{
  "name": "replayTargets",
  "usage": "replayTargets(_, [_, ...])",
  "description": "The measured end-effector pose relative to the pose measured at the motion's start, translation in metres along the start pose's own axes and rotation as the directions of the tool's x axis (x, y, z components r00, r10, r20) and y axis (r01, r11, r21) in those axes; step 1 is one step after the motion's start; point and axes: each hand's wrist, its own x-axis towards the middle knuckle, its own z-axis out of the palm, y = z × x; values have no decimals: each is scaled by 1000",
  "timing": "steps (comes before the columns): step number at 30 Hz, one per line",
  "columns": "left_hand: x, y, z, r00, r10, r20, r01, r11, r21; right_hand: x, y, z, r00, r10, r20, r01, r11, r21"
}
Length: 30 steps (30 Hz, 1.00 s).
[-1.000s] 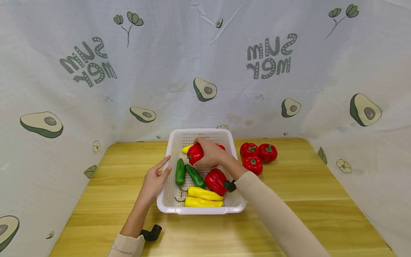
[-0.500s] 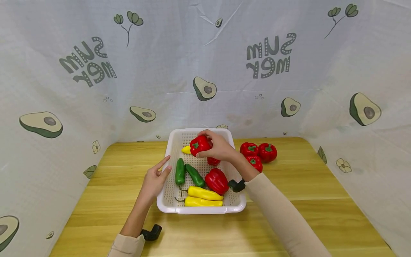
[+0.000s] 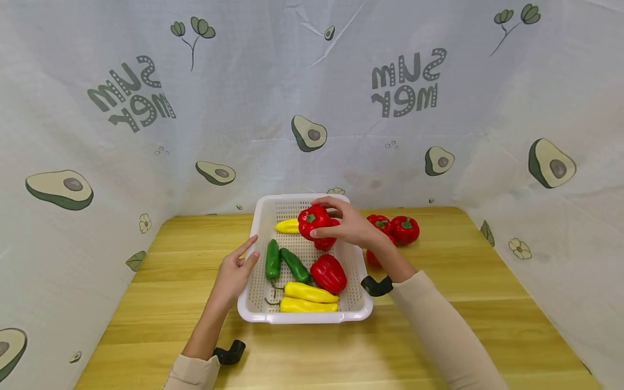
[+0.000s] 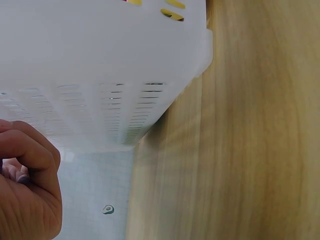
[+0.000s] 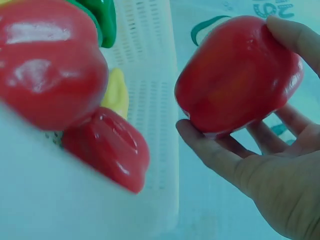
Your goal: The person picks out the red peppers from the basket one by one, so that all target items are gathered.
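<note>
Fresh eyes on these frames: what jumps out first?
Likely the glossy red bell pepper in the right hand, over the far half of the white perforated plastic basket. Next, two long yellow peppers side by side at its near end, then the pale avocado-print cloth behind the wooden table.

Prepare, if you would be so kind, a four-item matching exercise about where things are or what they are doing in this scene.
Column one
1. Bare left hand
2. Bare right hand
3. Two elongated green peppers
4. Cluster of three round, glossy red bell peppers

Column two
A. On the wood-grain table, outside the basket
B. At the left rim of the white, perforated plastic basket
C. Lying inside the basket
D. Holding a single glossy red bell pepper

Right pairs: 1-B, 2-D, 3-C, 4-A
</note>
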Motion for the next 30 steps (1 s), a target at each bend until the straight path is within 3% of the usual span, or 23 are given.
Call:
replayTargets(9, [0, 1, 1, 1000, -3, -3, 3, 1000, 14, -24, 6, -17, 997, 55, -58, -56, 998, -3])
replayTargets(20, [-1, 2, 1, 1000, -3, -9, 3, 1000, 5, -58, 24, -36, 989, 41, -144, -39, 999, 19])
replayTargets(30, [0, -1, 1, 1000, -12, -18, 13, 1000, 25, -95, 38, -67, 977, 45, -209, -31, 997, 69])
